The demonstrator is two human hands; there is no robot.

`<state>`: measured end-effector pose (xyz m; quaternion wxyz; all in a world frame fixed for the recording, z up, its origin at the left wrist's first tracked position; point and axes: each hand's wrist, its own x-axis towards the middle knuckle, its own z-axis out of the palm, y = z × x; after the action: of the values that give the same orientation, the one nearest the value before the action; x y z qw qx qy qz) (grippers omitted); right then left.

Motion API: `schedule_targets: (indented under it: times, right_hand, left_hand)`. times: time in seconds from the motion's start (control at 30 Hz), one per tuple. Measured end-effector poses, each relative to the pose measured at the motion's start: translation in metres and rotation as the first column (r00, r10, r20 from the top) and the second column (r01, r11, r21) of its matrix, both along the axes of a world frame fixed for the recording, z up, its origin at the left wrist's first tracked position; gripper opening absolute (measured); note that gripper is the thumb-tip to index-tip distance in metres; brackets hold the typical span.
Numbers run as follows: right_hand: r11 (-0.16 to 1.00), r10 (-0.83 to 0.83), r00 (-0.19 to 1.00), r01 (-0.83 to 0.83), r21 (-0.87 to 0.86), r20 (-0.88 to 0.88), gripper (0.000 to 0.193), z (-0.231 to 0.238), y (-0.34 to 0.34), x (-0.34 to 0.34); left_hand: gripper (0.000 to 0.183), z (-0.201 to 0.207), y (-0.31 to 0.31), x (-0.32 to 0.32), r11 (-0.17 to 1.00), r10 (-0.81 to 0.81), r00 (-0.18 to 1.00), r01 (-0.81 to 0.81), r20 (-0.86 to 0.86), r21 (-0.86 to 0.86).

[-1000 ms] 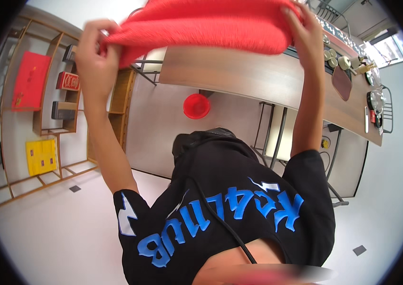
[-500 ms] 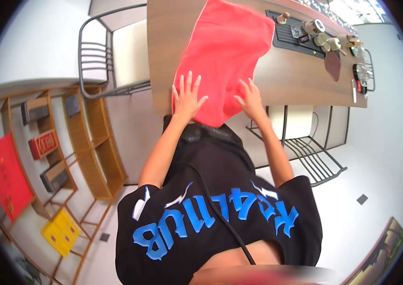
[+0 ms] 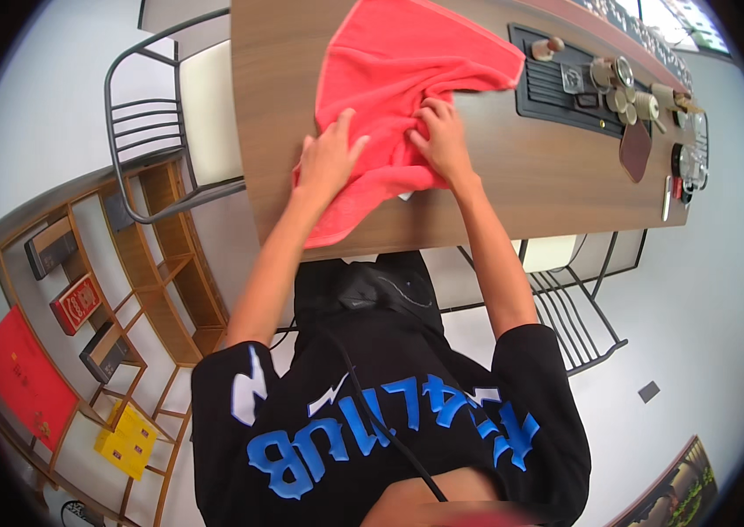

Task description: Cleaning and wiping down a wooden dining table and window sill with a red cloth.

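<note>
A coral-red towel [image 3: 372, 79] lies on the wooden table [image 3: 275, 105], its far part spread and its near part crumpled. My left hand [image 3: 330, 160] rests on the towel's left side, fingers bent, with the thumb apart from them. Toward the right edge, my right hand [image 3: 444, 145] has its fingers curled into the cloth, and folds bunch up around the fingertips. A loose flap of the towel hangs near the table's front edge, below my hands. Something small and whitish peeks out from under the towel; I cannot make out what it is.
Right of the towel sits a black tea tray [image 3: 556, 110] with cups and a strainer. A dark red mat [image 3: 635, 151] and a white-handled item [image 3: 667, 198] lie farther right. Chairs stand at the left [image 3: 209, 114] and near right [image 3: 578, 325]. Wooden shelves [image 3: 174, 281] are at left.
The towel has gone from fairly smooth to bunched, and its near edge has shifted left. My right hand's fingers have curled into it. Both hands have moved away from my body over the table.
</note>
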<state>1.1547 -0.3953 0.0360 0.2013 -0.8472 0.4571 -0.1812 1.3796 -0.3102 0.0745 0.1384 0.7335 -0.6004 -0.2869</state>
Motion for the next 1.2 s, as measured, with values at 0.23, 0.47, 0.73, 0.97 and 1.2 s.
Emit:
schedule_targets:
  times: [0.23, 0.47, 0.73, 0.97, 1.2]
  right_hand:
    - [0.978, -0.036, 0.996, 0.052, 0.204, -0.079, 0.049, 0.049, 0.055, -0.055]
    - [0.964, -0.266, 0.963, 0.263, 0.047, 0.045, 0.058, 0.042, 0.063, -0.042]
    - [0.974, -0.208, 0.936, 0.17, -0.151, -0.284, 0.024, 0.054, 0.08, -0.058]
    - [0.954, -0.228, 0.95, 0.173, 0.246, 0.213, 0.02, 0.243, 0.121, -0.072]
    - [0.995, -0.071, 0.997, 0.072, 0.071, -0.007, 0.022, 0.239, 0.028, -0.033]
  left_hand:
    - [0.063, 0.025, 0.015, 0.002, 0.932, -0.302, 0.882, 0.352, 0.361, -0.081]
    - [0.035, -0.024, -0.005, -0.006, 0.928, 0.029, 0.994, -0.066, -0.105, -0.367]
    - [0.023, 0.045, 0.006, 0.028, 0.903, -0.31, 0.949, 0.311, 0.052, -0.295]
    - [0.02, 0.216, 0.058, 0.048, 0.953, -0.27, 0.885, 0.187, -0.38, -0.24]
    - [0.02, 0.197, 0.006, 0.07, 0.976, -0.181, 0.946, 0.138, -0.268, -0.17]
